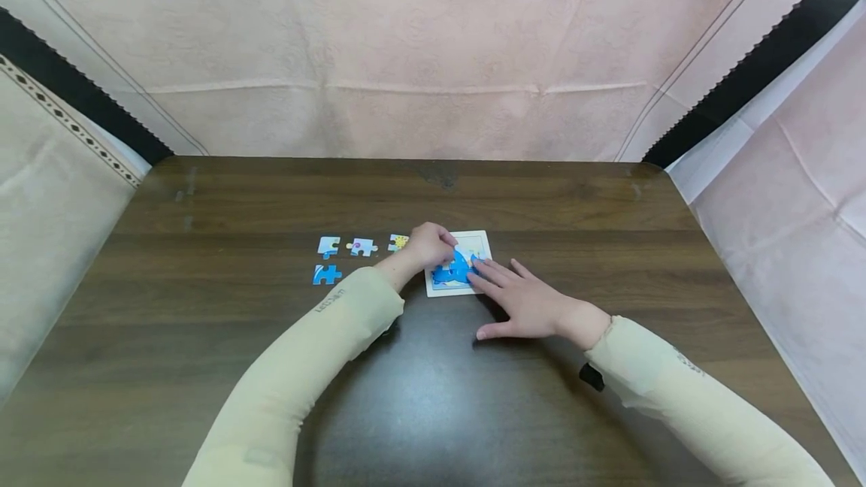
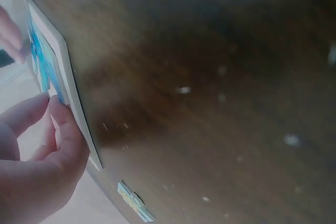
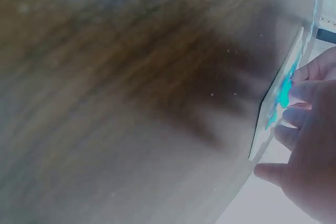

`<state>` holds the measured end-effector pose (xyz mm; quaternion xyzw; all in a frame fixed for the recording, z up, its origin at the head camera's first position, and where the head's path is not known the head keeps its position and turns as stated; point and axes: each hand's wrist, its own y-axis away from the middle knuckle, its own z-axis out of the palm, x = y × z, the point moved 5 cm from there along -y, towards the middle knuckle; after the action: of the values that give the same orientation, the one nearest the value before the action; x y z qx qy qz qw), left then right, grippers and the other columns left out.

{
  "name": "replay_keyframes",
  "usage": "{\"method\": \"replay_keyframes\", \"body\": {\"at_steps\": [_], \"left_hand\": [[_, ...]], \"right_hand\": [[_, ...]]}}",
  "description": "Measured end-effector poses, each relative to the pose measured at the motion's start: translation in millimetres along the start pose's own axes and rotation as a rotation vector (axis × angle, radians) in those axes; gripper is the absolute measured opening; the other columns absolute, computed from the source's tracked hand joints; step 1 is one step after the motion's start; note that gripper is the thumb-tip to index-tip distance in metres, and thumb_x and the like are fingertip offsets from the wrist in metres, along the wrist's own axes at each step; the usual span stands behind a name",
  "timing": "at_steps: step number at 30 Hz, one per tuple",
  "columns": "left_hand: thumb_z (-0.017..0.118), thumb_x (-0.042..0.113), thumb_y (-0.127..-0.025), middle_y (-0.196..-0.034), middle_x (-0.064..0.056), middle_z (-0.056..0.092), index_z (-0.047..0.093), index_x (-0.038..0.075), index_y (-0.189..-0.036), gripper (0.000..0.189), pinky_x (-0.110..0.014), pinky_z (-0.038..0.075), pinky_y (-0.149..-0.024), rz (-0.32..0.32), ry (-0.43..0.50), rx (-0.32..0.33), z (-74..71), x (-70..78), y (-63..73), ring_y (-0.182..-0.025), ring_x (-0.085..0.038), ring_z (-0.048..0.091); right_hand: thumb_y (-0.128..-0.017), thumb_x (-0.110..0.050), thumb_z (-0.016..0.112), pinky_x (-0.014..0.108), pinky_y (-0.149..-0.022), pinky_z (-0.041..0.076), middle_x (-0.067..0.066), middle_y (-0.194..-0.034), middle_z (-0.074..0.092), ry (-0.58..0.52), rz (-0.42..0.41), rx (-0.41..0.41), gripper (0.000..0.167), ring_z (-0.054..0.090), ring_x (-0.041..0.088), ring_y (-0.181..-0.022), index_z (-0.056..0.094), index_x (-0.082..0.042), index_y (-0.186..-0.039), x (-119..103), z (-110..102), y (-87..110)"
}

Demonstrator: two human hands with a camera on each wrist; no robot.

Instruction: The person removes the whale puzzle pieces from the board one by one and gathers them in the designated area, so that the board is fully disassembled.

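On the wooden table (image 1: 433,412), my right hand (image 1: 531,305) is lying spread, holding nothing, its fingertips touching the puzzle board (image 1: 446,292). The board is sitting beneath both hands' fingertips, its blue picture looking partly filled. My left hand (image 1: 428,245) is pinching, thumb to finger, what seems a mostly hidden piece at the board. Four loose pieces (image 1: 361,247) are lying to the left, seemingly remaining to be placed.

Brown wood-grain table (image 1: 149,337), pale pink cloth (image 1: 433,28) behind, black jagged-edged strips (image 1: 88,100), dotted trim (image 1: 68,121) at left
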<state>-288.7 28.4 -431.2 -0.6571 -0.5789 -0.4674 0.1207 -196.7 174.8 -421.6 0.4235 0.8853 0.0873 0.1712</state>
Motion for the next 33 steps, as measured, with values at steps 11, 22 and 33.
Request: {"method": "replay_keyframes", "body": {"at_steps": [11,22,33], "left_hand": [[0.06,0.015,-0.089,-0.111,-0.011,0.061,0.065,0.006,-0.111,0.023,-0.035,0.052,-0.092,-0.008,0.001,0.017,1.8,1.0,1.0,-0.099,-0.024,0.056],[0.062,0.015,-0.089,-0.111,-0.009,0.062,0.066,0.008,-0.111,0.024,-0.034,0.051,-0.091,0.019,0.033,0.014,0.1,-1.9,0.3,-0.098,-0.023,0.056],[0.06,0.013,-0.089,-0.104,-0.012,0.064,0.067,0.007,-0.112,0.024,-0.023,0.054,-0.074,0.026,0.168,-0.02,-12.5,0.3,2.1,-0.079,-0.017,0.058]], "right_hand": [[-0.082,-0.069,0.047,0.062,-0.114,0.008,0.007,-0.158,0.01,0.034,0.033,-0.032,0.092,0.01,0.026,-0.146,0.02,-0.013,-0.15,1.8,5.0,-4.6],[-0.082,-0.068,0.049,0.062,-0.114,0.009,0.007,-0.158,0.012,0.036,0.032,-0.027,0.091,0.012,0.026,-0.146,0.022,-0.013,-0.149,-1.3,2.5,-4.6],[-0.082,-0.069,0.049,0.061,-0.114,0.008,0.007,-0.158,0.012,0.038,0.039,-0.037,0.092,0.011,0.026,-0.146,0.021,-0.013,-0.149,0.0,4.8,-6.5]]}}
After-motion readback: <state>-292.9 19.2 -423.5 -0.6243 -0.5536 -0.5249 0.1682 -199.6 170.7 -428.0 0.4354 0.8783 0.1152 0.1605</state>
